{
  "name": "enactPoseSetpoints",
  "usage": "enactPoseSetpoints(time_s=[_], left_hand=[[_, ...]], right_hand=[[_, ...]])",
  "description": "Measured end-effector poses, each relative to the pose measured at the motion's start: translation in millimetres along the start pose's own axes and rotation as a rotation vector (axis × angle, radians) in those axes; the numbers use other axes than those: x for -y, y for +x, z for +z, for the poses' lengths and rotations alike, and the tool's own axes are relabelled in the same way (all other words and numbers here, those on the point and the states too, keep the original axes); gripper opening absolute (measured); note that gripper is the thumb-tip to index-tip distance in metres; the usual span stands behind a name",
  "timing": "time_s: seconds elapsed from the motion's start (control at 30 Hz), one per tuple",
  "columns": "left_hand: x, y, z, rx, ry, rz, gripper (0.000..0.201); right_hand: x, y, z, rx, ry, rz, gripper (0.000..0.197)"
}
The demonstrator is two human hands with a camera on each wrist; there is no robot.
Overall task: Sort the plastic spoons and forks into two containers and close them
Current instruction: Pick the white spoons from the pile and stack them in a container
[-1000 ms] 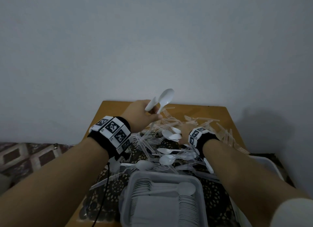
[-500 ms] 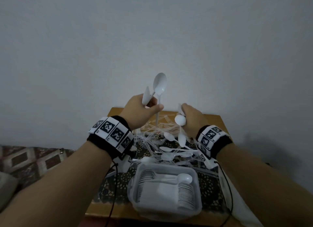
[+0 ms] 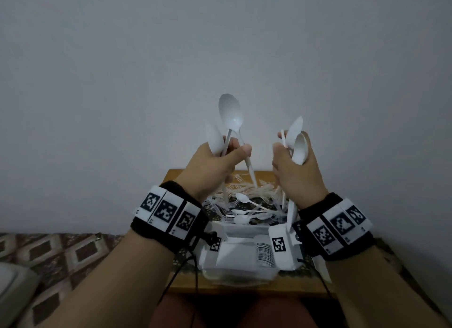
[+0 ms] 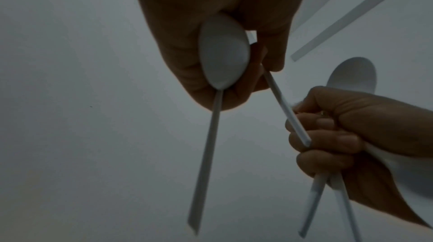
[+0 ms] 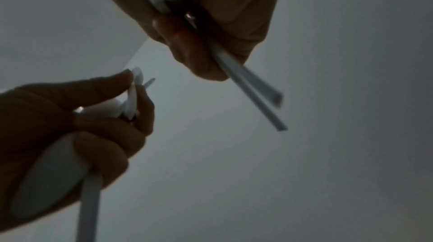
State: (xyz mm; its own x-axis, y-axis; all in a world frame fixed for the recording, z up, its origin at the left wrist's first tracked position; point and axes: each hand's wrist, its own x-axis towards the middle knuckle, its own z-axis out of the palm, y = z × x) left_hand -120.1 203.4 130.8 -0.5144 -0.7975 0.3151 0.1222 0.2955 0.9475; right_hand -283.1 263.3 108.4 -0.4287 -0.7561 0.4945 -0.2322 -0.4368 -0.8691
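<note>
We held 2 spoons (image 3: pixel 228 122) in our left hand (image 3: pixel 212 166), fingers curled round their handles, and more in our right hand (image 3: pixel 297 171), raised above the container (image 3: pixel 234 271), probably to bundle them before stacking.

Container (image 3: pixel 244 274) on table (image 3: pixel 244 287), before cutlery pile (image 3: pixel 247 205)
</note>
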Motion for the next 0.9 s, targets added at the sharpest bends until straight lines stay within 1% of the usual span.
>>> enactPoseSetpoints(time_s=[0.07, 0.1, 0.13, 0.2, 0.23, 0.3, 0.37, 0.4, 0.43, 0.5, 0.57, 0.63, 0.7, 0.73, 0.8, 0.87, 0.9], left_hand=[[-5, -11, 3, 0.033, -0.028, -0.012, 0.028], [-7, -18, 3, 0.054, -0.011, -0.02, 0.031], [-7, -23, 3, 0.078, 0.025, -0.023, 0.034], [-7, -33, 1, 0.136, 0.12, -0.018, 0.037], [-7, -37, 0, 0.163, 0.165, -0.01, 0.031], [-5, -46, -2, 0.201, 0.232, 0.02, 0.015], [0, -52, -3, 0.202, 0.282, 0.049, 0.012], [3, -54, -3, 0.195, 0.288, 0.043, 0.007], [5, -55, -2, 0.18, 0.272, 0.025, 0.004], [8, -56, 0, 0.132, 0.207, -0.048, 0.017], [9, -54, 1, 0.099, 0.06, -0.153, 0.021], [11, -52, 0, 0.109, -0.06, -0.236, 0.027], [13, -52, -1, 0.129, -0.082, -0.271, 0.034], [15, -53, -1, 0.142, -0.092, -0.277, 0.036], [19, -57, 2, 0.182, -0.146, -0.285, 0.038], [22, -61, 5, 0.23, -0.196, -0.302, 0.038], [22, -62, 6, 0.237, -0.194, -0.313, 0.04]], right_hand=[[9, -12, 0, 0.036, 0.044, 0.061, 0.038], [13, -19, 1, 0.062, 0.031, 0.077, 0.047], [20, -26, 3, 0.093, 0.019, 0.084, 0.049], [31, -39, 7, 0.165, 0.014, 0.091, 0.043], [35, -44, 9, 0.181, 0.013, 0.104, 0.039], [37, -53, 12, 0.17, -0.011, 0.138, 0.032], [38, -61, 14, 0.149, -0.057, 0.16, 0.025], [39, -65, 14, 0.14, -0.07, 0.161, 0.023], [38, -66, 14, 0.118, -0.075, 0.156, 0.023], [37, -67, 13, 0.031, -0.115, 0.126, 0.026], [40, -64, 10, -0.029, -0.174, 0.032, 0.03], [43, -63, 6, 0.028, -0.183, -0.078, 0.026], [44, -64, 4, 0.135, -0.195, -0.139, 0.019], [44, -65, 4, 0.185, -0.248, -0.155, 0.016], [40, -66, 4, 0.272, -0.426, -0.196, 0.013], [38, -67, 2, 0.325, -0.561, -0.222, 0.005], [37, -66, 0, 0.342, -0.62, -0.232, 0.007]])
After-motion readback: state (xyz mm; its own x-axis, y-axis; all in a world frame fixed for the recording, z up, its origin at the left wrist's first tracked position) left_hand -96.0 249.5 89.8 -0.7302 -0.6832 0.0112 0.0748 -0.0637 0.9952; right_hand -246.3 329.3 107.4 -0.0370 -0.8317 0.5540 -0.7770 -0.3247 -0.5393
